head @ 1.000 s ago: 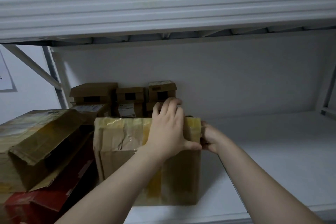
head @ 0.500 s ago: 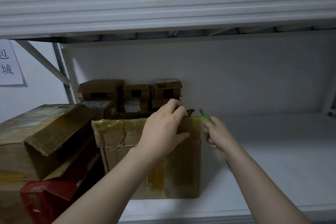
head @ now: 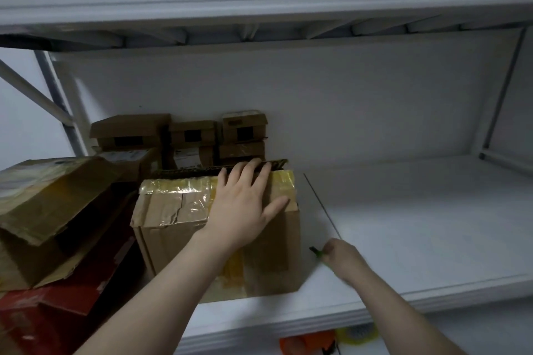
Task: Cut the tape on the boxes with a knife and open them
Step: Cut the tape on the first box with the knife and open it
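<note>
My left hand (head: 245,204) lies flat on the upper front of the box (head: 173,239), fingers straight and spread, the tips reaching over its top edge and the thumb splayed toward 3 o'clock; it presses and holds nothing. My right hand (head: 343,259) hangs low at about 4 o'clock from the left, just beside the box's right face and clear of it, fingers curled round the knife (head: 315,252), whose green tip pokes out toward 10 o'clock; the hand is blurred, so I cannot tell whether the blade is out. The box stands on the shelf (head: 403,225), its top front edge banded in glossy yellowish tape (head: 178,186) with more wrinkled tape below it, and a dark corrugated flap (head: 202,171) shows along the back of the top. I judge that I am steadying the box between cuts, with the tape on the front not yet slit. The next move calls for raising the knife to the top edge and drawing it along the tape, with my left fingers kept out of the blade's line. At 12 o'clock from the box a cluster of small cartons (head: 190,135) sits against the wall; at 9 o'clock an opened carton (head: 52,204) rests on a red box (head: 57,305).
</note>
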